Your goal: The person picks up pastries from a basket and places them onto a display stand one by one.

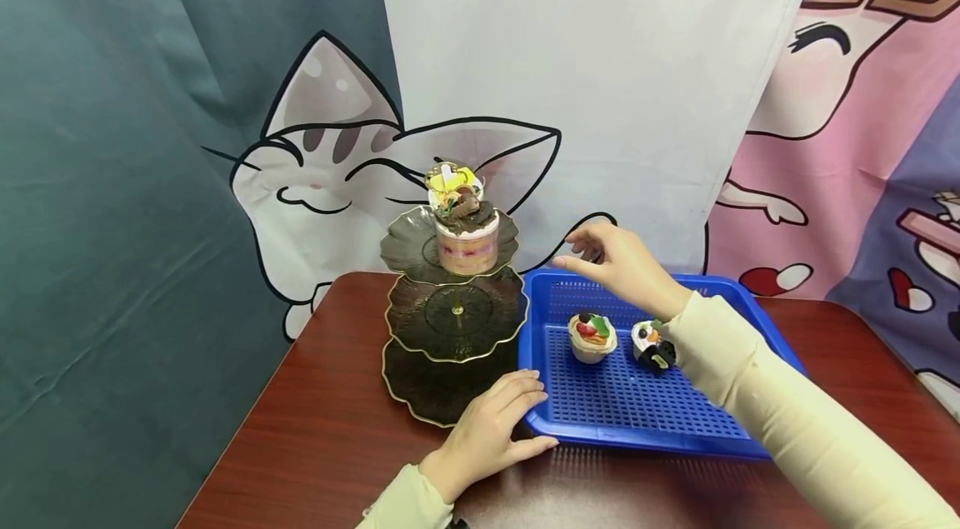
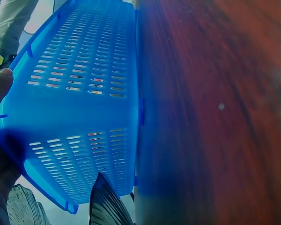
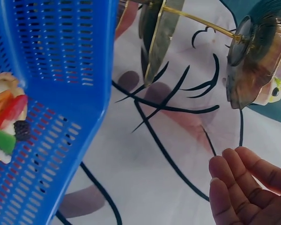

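My left hand [image 1: 491,425] rests on the near left corner of a blue plastic basket [image 1: 637,441], with fairly straight fingers over the side rim and the thumb along the front rim. Above the basket's back left part, my right hand [image 1: 618,262] is raised with loosely bent, empty fingers. On the top tier of a dark, gold-edged three-tier stand [image 1: 491,312] sit a layered cake cup [image 1: 468,252] topped in chocolate and, partly hidden behind it, a yellow-topped dessert [image 1: 452,177]. Inside the basket are a fruit-topped tart [image 1: 591,339] and a small cream cupcake [image 1: 652,346], partly covered by the right sleeve.
The stand is just left of the basket, its lower plates close to the basket's side. Both are on a reddish-brown wooden table [image 1: 292,429]. Behind the table hangs a cloth backdrop [image 1: 600,79] printed with cartoon figures.
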`<state>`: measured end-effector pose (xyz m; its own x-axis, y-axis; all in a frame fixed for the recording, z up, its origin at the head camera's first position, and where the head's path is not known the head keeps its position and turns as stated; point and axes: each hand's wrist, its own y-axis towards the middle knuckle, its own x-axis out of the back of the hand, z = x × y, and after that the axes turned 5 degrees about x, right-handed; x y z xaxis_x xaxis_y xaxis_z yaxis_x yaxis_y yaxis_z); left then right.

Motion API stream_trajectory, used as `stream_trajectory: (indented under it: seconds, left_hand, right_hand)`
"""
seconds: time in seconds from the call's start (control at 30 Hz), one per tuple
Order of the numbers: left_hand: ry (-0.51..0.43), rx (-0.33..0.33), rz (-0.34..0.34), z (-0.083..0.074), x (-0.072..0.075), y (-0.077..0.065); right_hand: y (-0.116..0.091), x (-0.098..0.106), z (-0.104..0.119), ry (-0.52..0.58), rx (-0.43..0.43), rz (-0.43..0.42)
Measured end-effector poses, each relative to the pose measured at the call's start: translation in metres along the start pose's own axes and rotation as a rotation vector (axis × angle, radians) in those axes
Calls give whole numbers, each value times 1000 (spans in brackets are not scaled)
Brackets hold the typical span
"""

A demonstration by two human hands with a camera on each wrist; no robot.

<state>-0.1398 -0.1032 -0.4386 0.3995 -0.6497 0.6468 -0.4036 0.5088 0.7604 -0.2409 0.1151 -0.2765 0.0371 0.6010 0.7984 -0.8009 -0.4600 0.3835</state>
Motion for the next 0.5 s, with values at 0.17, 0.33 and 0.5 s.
stream_trajectory:
  seconds: [0.17, 0.33, 0.5]
  left_hand:
    - [-5, 16, 14, 0, 1, -1]
    - [-12, 27, 23, -1, 1, -3]
    - [-8, 22, 18, -1, 1, -2]
  right_hand:
    - [-5, -2, -8, 3, -17, 29]
    - [-11, -5, -18, 3, -36, 66]
    - [-16, -10, -31, -1, -26, 76]
